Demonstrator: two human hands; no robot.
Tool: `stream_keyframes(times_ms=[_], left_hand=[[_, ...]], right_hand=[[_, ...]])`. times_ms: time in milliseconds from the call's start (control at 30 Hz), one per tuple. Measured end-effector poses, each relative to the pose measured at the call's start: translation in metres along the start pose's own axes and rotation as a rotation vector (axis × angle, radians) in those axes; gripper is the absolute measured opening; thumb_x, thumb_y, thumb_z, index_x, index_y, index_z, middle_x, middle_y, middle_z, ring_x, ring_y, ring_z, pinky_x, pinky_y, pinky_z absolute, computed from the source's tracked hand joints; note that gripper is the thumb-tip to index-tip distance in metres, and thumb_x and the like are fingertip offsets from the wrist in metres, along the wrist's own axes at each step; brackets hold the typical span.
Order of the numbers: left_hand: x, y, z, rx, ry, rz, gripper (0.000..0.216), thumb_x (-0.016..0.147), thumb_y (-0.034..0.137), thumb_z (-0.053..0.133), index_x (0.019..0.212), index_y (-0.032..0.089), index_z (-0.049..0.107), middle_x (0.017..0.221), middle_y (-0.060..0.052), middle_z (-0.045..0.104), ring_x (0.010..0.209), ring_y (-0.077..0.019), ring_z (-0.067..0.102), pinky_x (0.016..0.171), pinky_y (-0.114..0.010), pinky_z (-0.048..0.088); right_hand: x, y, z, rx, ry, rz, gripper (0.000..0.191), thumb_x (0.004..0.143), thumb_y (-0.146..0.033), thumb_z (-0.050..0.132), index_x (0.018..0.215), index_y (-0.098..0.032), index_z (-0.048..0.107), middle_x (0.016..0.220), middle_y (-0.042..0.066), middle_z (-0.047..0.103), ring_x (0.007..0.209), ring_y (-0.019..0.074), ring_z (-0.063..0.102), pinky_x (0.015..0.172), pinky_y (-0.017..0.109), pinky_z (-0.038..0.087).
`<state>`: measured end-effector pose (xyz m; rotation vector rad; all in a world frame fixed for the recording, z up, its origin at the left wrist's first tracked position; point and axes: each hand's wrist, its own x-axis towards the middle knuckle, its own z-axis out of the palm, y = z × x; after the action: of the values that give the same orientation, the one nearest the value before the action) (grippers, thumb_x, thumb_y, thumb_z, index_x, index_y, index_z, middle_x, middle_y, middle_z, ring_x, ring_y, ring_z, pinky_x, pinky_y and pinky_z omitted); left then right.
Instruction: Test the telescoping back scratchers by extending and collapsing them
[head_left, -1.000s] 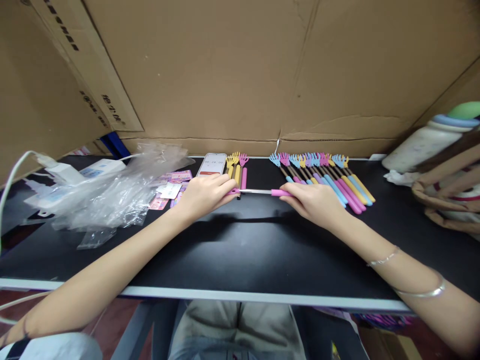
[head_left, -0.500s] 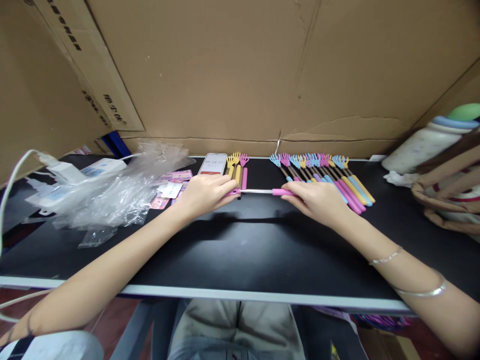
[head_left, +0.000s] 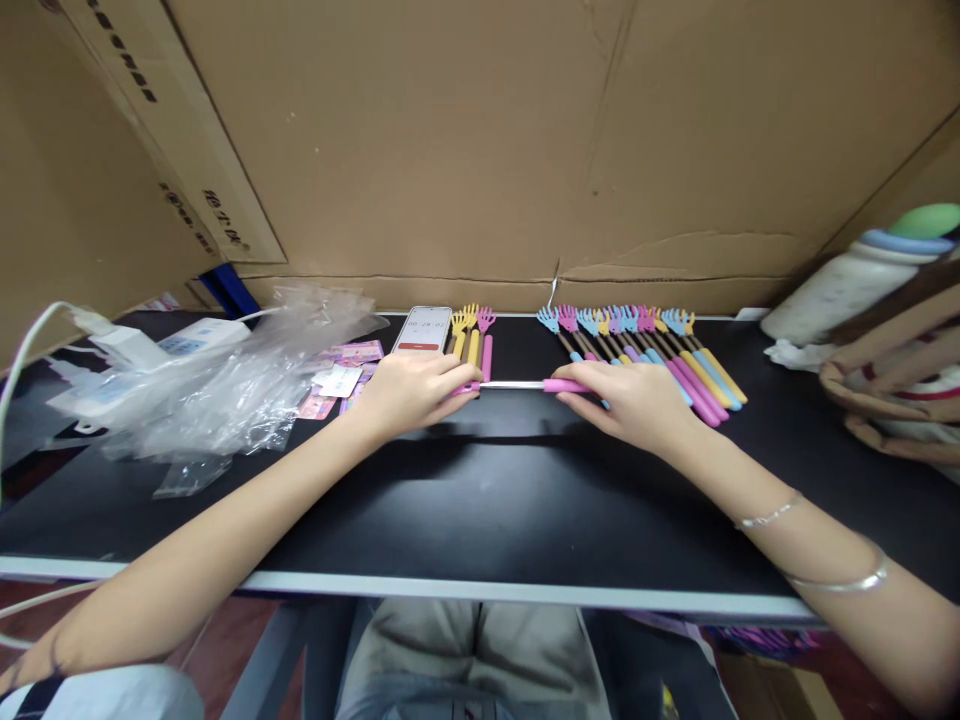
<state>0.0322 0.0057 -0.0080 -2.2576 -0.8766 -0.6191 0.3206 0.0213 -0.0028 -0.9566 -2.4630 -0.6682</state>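
Observation:
Above the black tabletop, a pink back scratcher (head_left: 513,385) with a silver metal rod is held level between both hands. My left hand (head_left: 421,388) is closed around its pink left end, hiding most of that part. Closed on the pink handle at the other end is my right hand (head_left: 626,398). Just behind my left hand stand out a few back scratchers (head_left: 471,338) in yellow and pink, lying side by side. Several more back scratchers (head_left: 660,355) in blue, pink, yellow and purple lie in a slanted row behind and beside my right hand.
Crumpled clear plastic bags (head_left: 225,390) and a white power strip (head_left: 187,345) lie at the left. A phone (head_left: 423,330) showing a timer rests near printed cards (head_left: 352,352). At right are a white bottle (head_left: 847,285) and a brown bag (head_left: 892,370). Cardboard (head_left: 450,130) walls the back.
The view has shifted very slightly. Both hands keep hold of the pink back scratcher in almost the same place, and the exposed rod looks about equally long.

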Motion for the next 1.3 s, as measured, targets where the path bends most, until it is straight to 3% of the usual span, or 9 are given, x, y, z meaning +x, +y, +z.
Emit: stream_keyframes(times_ms=[167, 700, 933, 1133, 1300], left_hand=[[0.003, 0.008, -0.003, -0.004, 0.045, 0.027, 0.02, 0.093, 0.035, 0.049, 0.089, 0.022, 0.063, 0.071, 0.003, 0.064, 0.062, -0.0121, 0.059, 0.051, -0.027, 0.03], [0.008, 0.01, -0.006, -0.004, -0.011, -0.001, 0.025, 0.096, 0.032, 0.044, 0.088, 0.02, 0.063, 0.073, -0.001, 0.063, 0.072, -0.0135, 0.057, 0.055, -0.026, 0.033], [0.005, 0.01, -0.005, -0.028, 0.002, 0.02, 0.024, 0.095, 0.034, 0.044, 0.095, 0.022, 0.065, 0.072, 0.0, 0.065, 0.067, -0.0134, 0.059, 0.053, -0.025, 0.032], [0.005, 0.013, -0.004, -0.056, -0.021, 0.021, 0.024, 0.096, 0.034, 0.043, 0.097, 0.025, 0.065, 0.069, 0.001, 0.063, 0.058, -0.0113, 0.057, 0.049, -0.024, 0.028], [0.004, -0.008, -0.006, 0.03, -0.018, 0.031, 0.025, 0.096, 0.037, 0.043, 0.092, 0.024, 0.065, 0.071, 0.001, 0.064, 0.061, -0.0129, 0.059, 0.052, -0.026, 0.032]], right_hand=[[0.002, -0.002, 0.0, 0.001, 0.003, -0.037, 0.035, 0.094, -0.046, 0.041, 0.094, -0.023, 0.067, 0.081, -0.001, 0.071, 0.062, 0.0093, 0.06, 0.051, 0.024, 0.027], [0.003, -0.003, -0.002, 0.044, 0.046, -0.029, 0.031, 0.092, -0.042, 0.046, 0.084, -0.02, 0.066, 0.077, 0.0, 0.07, 0.067, 0.0099, 0.062, 0.055, 0.023, 0.034], [0.004, -0.005, -0.003, 0.039, 0.019, -0.079, 0.032, 0.093, -0.044, 0.045, 0.108, -0.026, 0.068, 0.076, -0.002, 0.07, 0.064, 0.0086, 0.061, 0.054, 0.022, 0.031], [0.005, -0.006, -0.004, -0.051, -0.011, -0.118, 0.034, 0.093, -0.047, 0.043, 0.11, -0.031, 0.068, 0.065, -0.002, 0.066, 0.054, 0.0077, 0.055, 0.051, 0.025, 0.023], [0.005, 0.004, -0.008, -0.155, 0.006, -0.095, 0.035, 0.096, -0.04, 0.038, 0.095, -0.025, 0.07, 0.069, -0.001, 0.067, 0.056, 0.0088, 0.055, 0.052, 0.026, 0.024]])
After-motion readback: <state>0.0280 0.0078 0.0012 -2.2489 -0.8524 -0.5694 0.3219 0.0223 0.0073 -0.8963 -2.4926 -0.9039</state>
